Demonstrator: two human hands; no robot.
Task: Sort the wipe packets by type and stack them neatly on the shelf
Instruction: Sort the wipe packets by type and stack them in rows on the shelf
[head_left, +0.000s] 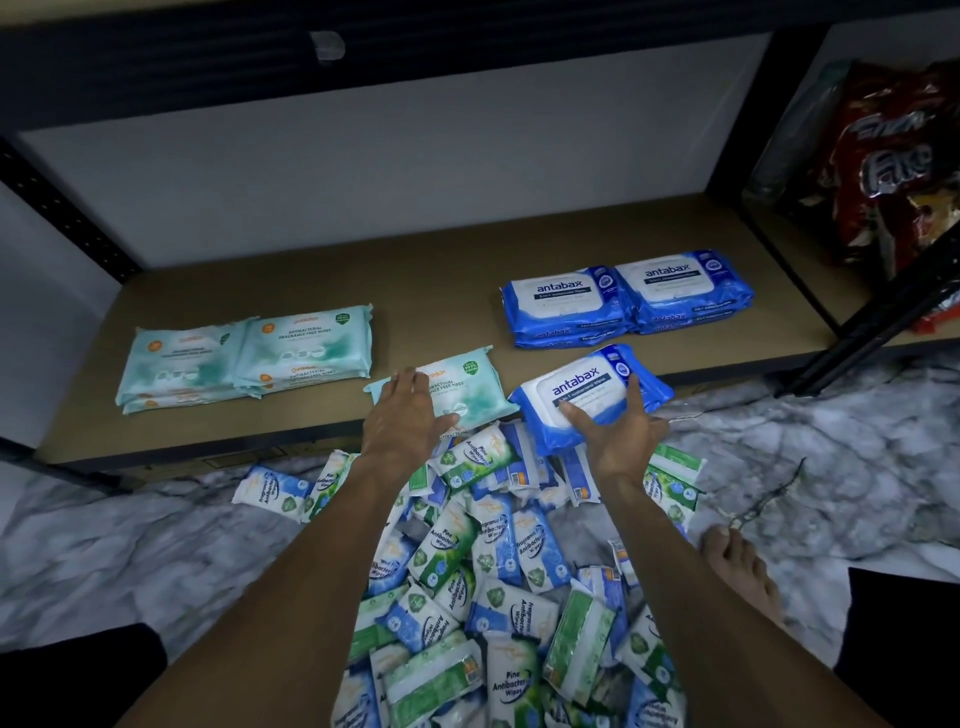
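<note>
Blue antabax packet (592, 387) in curled grip of right hand (621, 439); left hand (402, 413) flat atop teal packet (470, 392)

Shelf (415, 270): paired packet stacks (244, 358) at left, second paired stacks (626, 299) at right rear, single packet (470, 397) at front edge between them under the left hand (402, 415), held packet (587, 400) in the right hand (618, 439) beside it; packet pile (493, 571) on floor (156, 519) in front; snack bags (893, 156) far right.
</note>
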